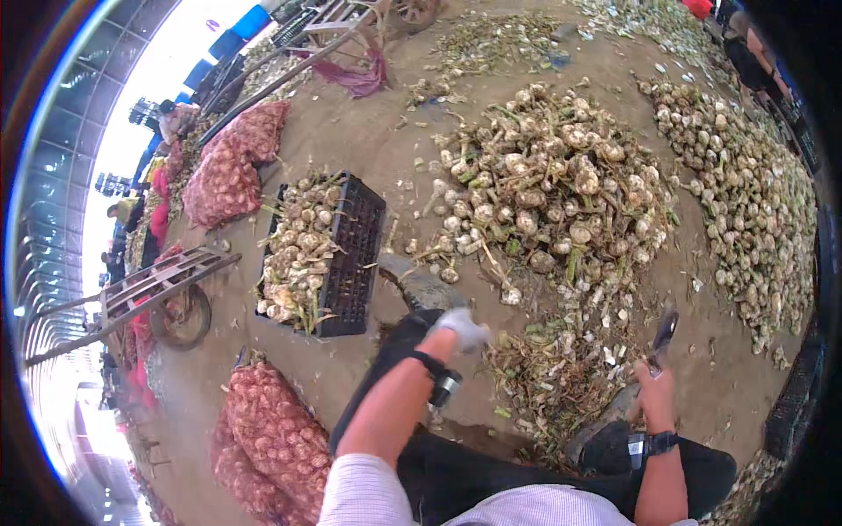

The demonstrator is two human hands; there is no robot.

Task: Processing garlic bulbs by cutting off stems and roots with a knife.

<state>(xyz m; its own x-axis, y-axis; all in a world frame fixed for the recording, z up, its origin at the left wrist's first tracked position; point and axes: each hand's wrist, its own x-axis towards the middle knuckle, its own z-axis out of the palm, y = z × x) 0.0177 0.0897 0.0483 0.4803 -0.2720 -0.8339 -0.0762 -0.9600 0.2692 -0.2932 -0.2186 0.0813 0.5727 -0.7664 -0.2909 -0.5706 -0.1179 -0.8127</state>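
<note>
My left hand [464, 329], in a white glove, is over my knee between the black crate and the garlic heap. It is blurred, and I cannot tell whether its fingers hold anything. My bare right hand [658, 394] grips a dark-bladed cutting tool [666, 334], its blade pointing away from me. Ahead lies a large heap of garlic bulbs [552, 177] with stems and soil on them. Between my feet spreads a pile of cut stems and roots [552, 381]. To the left stands a black plastic crate [358, 256] filled with trimmed garlic bulbs [299, 243].
Red mesh sacks of garlic [276, 434] lie at the near left, with another mesh sack [227, 177] beyond the crate. A wheeled handcart [164, 289] stands far left. A long garlic pile [743, 210] runs along the right. Other people [756, 59] are in the background.
</note>
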